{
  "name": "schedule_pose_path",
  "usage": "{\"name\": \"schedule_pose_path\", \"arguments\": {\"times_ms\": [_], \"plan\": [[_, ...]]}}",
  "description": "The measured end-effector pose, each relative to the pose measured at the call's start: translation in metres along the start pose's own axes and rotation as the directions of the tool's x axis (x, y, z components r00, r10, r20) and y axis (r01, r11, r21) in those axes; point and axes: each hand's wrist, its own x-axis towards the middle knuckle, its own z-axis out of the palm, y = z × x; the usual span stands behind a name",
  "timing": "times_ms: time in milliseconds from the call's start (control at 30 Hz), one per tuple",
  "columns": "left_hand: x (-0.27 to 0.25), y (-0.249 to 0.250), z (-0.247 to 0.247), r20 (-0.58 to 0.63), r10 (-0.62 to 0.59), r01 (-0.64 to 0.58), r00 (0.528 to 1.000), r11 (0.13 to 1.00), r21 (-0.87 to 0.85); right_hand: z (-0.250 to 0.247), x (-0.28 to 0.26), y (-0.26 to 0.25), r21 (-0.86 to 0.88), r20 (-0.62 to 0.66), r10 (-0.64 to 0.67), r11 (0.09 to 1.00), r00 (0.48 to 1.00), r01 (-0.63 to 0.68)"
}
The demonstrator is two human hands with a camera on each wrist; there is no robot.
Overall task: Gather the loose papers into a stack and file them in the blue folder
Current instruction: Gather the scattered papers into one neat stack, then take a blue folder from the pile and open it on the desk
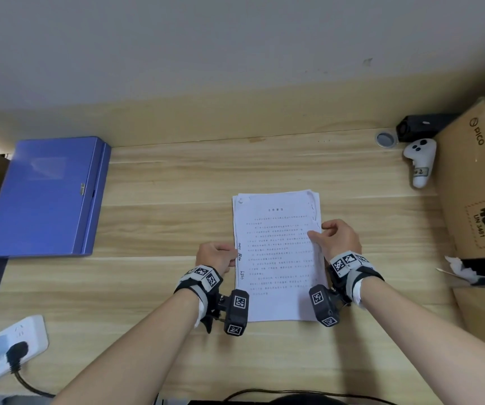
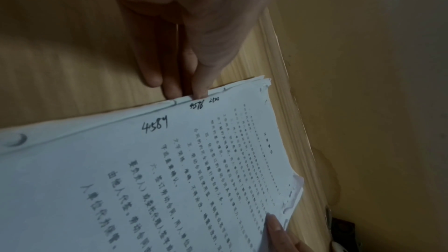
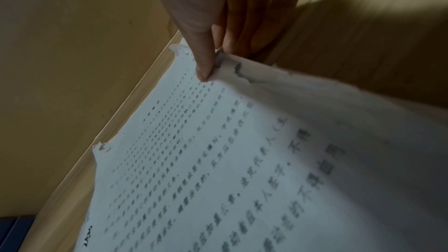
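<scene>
- White printed paper stack (image 1: 276, 258), edges ragged, on the pale woodgrain desk (image 1: 159, 223).
- Left hand (image 1: 216, 256) pinches its left edge; right hand (image 1: 339, 239) pinches the right.
- Smooth blue folder (image 1: 45, 197) lies closed, well apart.

bare forearms | grey-black wrist straps, square code markers | black wrist cameras

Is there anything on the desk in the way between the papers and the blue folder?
Nothing visible. Only bare wooden desk lies between the stack of papers and the blue folder to its left. The left hand and right hand hold the stack's side edges. The folder is shut, though.
</scene>
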Motion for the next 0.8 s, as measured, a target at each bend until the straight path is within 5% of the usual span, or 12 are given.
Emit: {"name": "schedule_pose_path", "arguments": {"times_ms": [200, 433, 800], "plan": [[0.0, 0.021, -0.013, -0.006, 0.004, -0.004, 1.0, 0.998, 0.06, -0.001, 0.001, -0.024, -0.011, -0.108, -0.106, 0.994, 0.989, 0.105], [0.042, 0.034, -0.079, -0.03, 0.071, -0.067, 0.997, 0.992, 0.109, 0.034, -0.023, -0.089, 0.132, -0.085, -0.264, 0.953, 0.961, 0.274], [0.055, 0.047, -0.272, -0.333, 0.256, -0.229, 0.907, 0.966, 0.118, 0.187, -0.087, -0.208, 0.239, 0.186, -0.317, 0.933, 0.93, 0.27]]}}
